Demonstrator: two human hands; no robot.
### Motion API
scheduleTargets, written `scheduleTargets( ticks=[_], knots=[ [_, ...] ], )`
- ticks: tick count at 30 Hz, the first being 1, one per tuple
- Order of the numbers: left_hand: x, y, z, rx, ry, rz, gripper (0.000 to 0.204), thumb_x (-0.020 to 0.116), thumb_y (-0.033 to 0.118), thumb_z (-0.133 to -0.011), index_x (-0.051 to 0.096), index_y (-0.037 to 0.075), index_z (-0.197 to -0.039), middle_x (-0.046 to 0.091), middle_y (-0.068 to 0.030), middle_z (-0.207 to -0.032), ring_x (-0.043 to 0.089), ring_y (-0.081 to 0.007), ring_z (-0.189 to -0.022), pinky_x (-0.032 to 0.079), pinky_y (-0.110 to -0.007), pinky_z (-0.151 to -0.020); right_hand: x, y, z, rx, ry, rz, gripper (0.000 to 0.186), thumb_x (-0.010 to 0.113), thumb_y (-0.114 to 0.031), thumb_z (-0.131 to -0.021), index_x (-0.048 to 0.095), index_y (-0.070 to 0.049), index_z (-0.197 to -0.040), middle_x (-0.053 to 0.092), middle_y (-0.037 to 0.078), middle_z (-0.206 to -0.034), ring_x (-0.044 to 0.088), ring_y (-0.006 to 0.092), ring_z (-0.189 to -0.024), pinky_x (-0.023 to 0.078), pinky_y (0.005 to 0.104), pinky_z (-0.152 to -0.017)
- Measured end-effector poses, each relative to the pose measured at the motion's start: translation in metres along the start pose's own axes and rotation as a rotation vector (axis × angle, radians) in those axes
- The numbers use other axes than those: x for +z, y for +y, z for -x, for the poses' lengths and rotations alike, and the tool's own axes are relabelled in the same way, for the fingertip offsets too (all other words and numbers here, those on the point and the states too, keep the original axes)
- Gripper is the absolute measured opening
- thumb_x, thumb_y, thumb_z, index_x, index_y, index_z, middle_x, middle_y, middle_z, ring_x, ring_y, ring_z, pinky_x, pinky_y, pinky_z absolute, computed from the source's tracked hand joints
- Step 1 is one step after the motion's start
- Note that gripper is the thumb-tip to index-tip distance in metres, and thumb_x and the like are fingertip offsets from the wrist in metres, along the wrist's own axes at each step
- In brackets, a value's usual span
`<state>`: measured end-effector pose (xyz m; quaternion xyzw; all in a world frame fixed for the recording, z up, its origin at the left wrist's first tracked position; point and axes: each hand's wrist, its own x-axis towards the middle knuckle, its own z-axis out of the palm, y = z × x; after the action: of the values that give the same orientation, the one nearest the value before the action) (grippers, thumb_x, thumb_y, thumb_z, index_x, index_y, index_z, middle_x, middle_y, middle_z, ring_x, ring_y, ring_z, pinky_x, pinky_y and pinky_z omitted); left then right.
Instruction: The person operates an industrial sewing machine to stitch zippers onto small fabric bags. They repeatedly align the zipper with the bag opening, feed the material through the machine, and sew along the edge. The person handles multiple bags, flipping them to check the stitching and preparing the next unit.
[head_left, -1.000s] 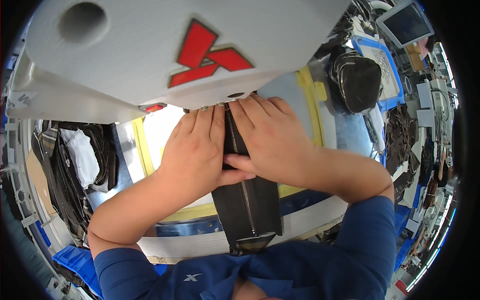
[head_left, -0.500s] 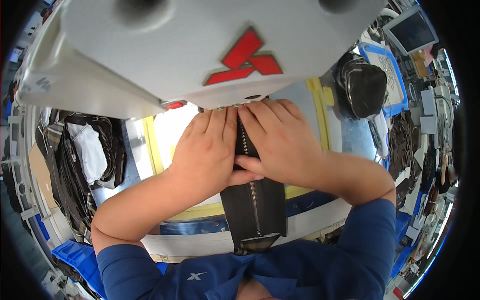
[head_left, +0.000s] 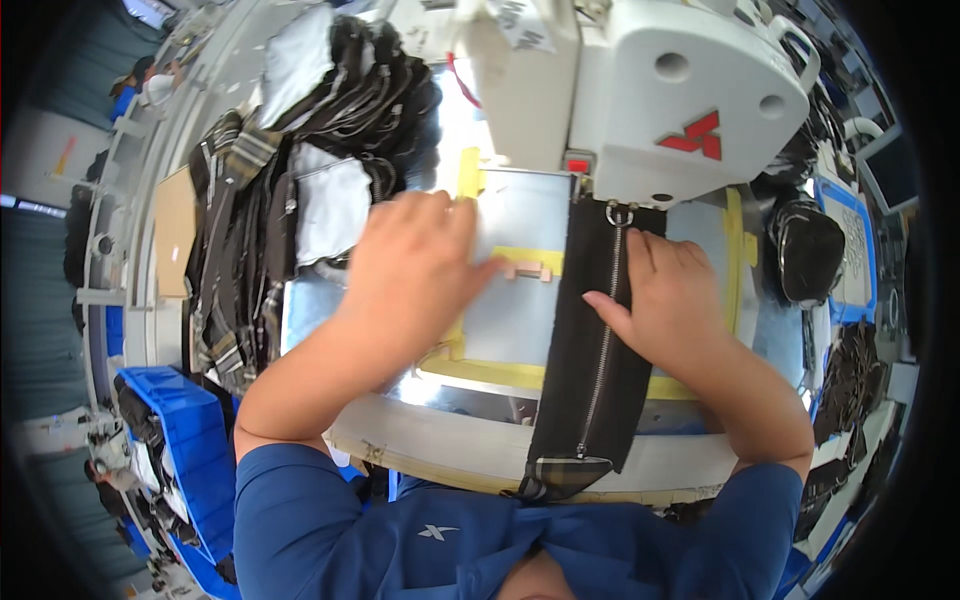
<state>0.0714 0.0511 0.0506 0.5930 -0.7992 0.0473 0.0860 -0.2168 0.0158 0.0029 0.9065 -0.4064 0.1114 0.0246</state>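
A long black fabric strip with a metal zipper lies lengthwise on the worktable, its top end under the head of the sewing machine. A metal ring shows near that end. My right hand rests on the strip's right side, fingers laid out and thumb apart, touching beside the zipper teeth. Off to the left, my left hand is clear of the strip, with nothing visible in it; its thumb stands away from slightly bent fingers. It is nearest a pile of dark fabric pieces with white patches.
Yellow tape edges the plate, and a small pinkish block sits on it. At the right are a dark rounded pouch and a blue-framed tray. A blue crate stands at the lower left.
My left hand has left the strip and moved left toward the fabric pile. My right hand stays on the strip, lower from its top end. The view has swung left.
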Motion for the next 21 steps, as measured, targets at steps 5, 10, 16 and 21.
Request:
scheduleTargets(
  ticks=[5,10,16,21],
  knots=[
    [-0.01,-0.074,0.06,-0.375,0.23,-0.139,0.043,0.087,0.034,-0.089,0.072,0.001,-0.113,0.072,-0.0167,-0.109,0.068,-0.0396,-0.106,0.054,-0.047,-0.094,0.004,0.004,0.002,0.031,0.058,0.054,0.067,0.081,-0.057,-0.088,0.072,0.006,-0.111,0.068,0.015,-0.091,0.067,0.0315,-0.081,0.052,0.043,-0.084],
    [0.008,-0.15,0.1,-0.793,0.146,0.05,0.036,0.079,0.033,-0.096,0.072,-0.001,-0.108,0.075,-0.0185,-0.102,0.071,-0.0403,-0.094,0.056,-0.05,-0.089,0.005,0.001,-0.002,-0.012,0.117,0.044,0.061,0.081,-0.056,-0.088,0.074,0.003,-0.103,0.066,0.012,-0.083,0.068,0.0304,-0.076,0.053,0.0429,-0.079],
    [-0.058,-0.119,0.094,-0.656,0.468,0.275,0.019,0.072,0.018,-0.1,0.071,-0.001,-0.102,0.07,-0.0055,-0.085,0.063,-0.017,-0.075,0.046,-0.032,-0.07,-0.011,0.005,0.003,0.023,0.183,-0.102,0.053,0.084,-0.05,-0.088,0.076,-0.001,-0.108,0.072,0.013,-0.091,0.07,0.0318,-0.08,0.056,0.0434,-0.078],
    [-0.074,-0.021,0.072,-0.406,0.329,1.263,0.014,0.072,0.013,-0.098,0.062,0.003,-0.094,0.056,0.0074,-0.085,0.042,-0.0015,-0.075,0.032,-0.021,-0.067,-0.063,-0.01,-0.003,-0.098,0.216,-0.94,0.07,0.091,-0.036,-0.087,0.064,-0.002,-0.142,0.073,0.018,-0.123,0.075,0.0308,-0.104,0.06,0.0408,-0.089]
  ],
)
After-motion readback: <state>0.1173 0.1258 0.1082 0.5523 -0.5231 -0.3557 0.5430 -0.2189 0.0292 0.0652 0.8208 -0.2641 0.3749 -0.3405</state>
